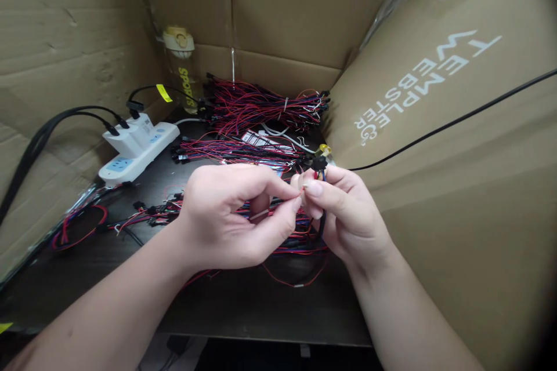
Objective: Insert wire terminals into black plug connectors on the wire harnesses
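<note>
My left hand [235, 217] is closed, thumb and forefinger pinching a thin red wire [301, 190] whose end is mostly covered by the fingertips. Right beside it, my right hand [352, 208] grips a wire harness, its thumb pressed near the same spot. A small black connector [321, 163] with red and blue wires sticks up above the right thumb. Black cable hangs down in front of the right palm. Below both hands, a red wire loop [300, 286] with a small white sleeve droops over the table.
Behind the hands lie a large tied bundle of red and black wires [261, 105] and a smaller bundle [235, 152]. A white power strip [134, 159] with plugs stands left, near a bottle [179, 40]. Cardboard walls [456, 185] enclose the dark table [278, 316]. A black cable [435, 126] crosses at right.
</note>
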### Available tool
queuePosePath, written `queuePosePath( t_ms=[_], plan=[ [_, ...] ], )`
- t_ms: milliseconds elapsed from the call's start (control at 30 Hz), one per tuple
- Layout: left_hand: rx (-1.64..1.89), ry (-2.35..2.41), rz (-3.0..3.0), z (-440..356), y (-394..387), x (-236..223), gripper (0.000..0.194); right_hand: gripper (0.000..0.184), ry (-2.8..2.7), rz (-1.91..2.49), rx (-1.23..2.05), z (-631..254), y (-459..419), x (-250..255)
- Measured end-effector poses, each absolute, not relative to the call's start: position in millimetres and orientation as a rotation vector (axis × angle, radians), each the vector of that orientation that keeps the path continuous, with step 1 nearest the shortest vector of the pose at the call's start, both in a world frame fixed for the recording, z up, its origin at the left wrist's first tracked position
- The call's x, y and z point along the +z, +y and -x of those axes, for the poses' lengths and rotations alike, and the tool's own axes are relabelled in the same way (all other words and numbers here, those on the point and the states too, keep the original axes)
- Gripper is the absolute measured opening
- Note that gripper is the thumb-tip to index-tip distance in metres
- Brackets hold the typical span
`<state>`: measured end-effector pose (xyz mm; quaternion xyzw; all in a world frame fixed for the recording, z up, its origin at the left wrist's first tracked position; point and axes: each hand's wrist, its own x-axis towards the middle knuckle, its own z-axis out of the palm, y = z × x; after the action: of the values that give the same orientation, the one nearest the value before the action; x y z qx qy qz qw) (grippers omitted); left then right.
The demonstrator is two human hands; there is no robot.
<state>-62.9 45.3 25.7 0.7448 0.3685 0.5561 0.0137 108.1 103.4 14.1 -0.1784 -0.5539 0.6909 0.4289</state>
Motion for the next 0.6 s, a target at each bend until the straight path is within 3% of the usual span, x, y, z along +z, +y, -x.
queuePosePath(
  t_ms=[333,600],
  plan=[
    [1.352,1.239,-2.823,71.7,49.1,31.5,0.024,0.023,-1.608,0.717,1.230,-103.6,93.5,15.8],
    [1.547,1.452,-2.490,71.0,49.7,25.3,0.010,0.023,-1.749,0.749,0.981,-102.1,89.7,18.3]
  ],
)
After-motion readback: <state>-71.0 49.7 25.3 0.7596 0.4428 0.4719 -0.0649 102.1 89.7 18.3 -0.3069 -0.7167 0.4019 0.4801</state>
